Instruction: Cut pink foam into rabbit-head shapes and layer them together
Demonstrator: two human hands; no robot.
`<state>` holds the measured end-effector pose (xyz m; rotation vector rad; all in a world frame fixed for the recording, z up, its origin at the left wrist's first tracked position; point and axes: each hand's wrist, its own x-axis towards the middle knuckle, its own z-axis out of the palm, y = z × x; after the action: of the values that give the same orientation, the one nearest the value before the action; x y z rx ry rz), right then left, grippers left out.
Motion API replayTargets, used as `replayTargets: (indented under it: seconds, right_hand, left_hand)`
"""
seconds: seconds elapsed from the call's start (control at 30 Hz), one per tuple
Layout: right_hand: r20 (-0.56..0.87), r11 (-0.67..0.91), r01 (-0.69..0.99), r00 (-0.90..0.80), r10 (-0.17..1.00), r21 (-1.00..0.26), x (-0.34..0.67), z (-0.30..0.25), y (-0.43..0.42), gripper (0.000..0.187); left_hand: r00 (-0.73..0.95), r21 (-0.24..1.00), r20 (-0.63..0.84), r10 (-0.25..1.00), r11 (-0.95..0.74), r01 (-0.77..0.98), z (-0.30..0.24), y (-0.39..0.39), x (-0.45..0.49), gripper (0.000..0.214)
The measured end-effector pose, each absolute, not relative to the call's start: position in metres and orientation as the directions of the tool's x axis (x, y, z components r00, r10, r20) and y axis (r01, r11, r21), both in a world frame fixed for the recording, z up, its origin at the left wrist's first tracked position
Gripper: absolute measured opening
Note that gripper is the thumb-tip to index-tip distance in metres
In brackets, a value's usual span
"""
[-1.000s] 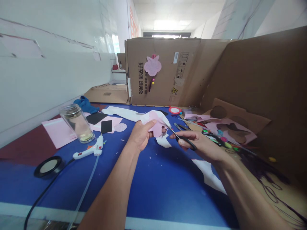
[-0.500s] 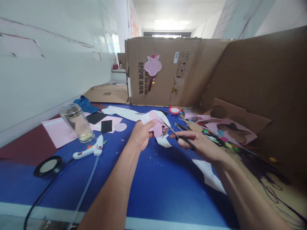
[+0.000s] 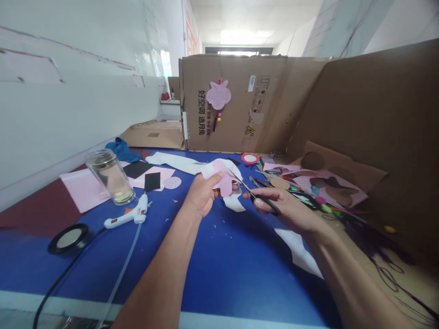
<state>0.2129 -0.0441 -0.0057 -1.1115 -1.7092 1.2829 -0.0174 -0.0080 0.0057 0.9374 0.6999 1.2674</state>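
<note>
Between the thumb and fingers of my left hand (image 3: 203,194) is a pink cut-out shape (image 3: 225,185) with a rounded, lobed edge, held together with white sheet material (image 3: 216,166). My right hand (image 3: 279,205) grips black-handled scissors (image 3: 265,203). Their blades point up and left and meet the white material at the right side of the pink shape. How far the blades are apart is hard to see. A loose white scrap (image 3: 235,201) hangs or lies just below the pink shape. Another white piece (image 3: 299,250) rests on the table under my right forearm.
A glass jar (image 3: 111,178) stands at the left near pink sheets (image 3: 80,189) and a white glue gun (image 3: 132,214) with its cord. Black tape (image 3: 69,238) lies in front. Tools, beads and cords crowd the right side. A cardboard box (image 3: 240,119) walls off the back.
Both hands, the pink shape and the scissors stay in almost the same place. The scissors' blades have shifted very slightly at most.
</note>
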Motion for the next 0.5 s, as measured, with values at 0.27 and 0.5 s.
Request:
replayTargets:
  seconds: [0.27, 0.5]
  right_hand:
    - [0.052, 0.138, 0.215, -0.364, 0.930, -0.967, 0.2134, -0.0083, -0.0423, 0.053]
    - [0.072, 0.149, 0.199, -0.353, 0.933, -0.969, 0.2137, -0.0098, -0.0417, 0.051]
  left_hand:
    - [0.186, 0.884, 0.050, 0.981, 0.043, -0.465, 0.0031, -0.0093, -0.0139, 0.021]
    - [0.181, 0.882, 0.048, 0.982, 0.043, -0.469, 0.0013, -0.0083, -0.0132, 0.025]
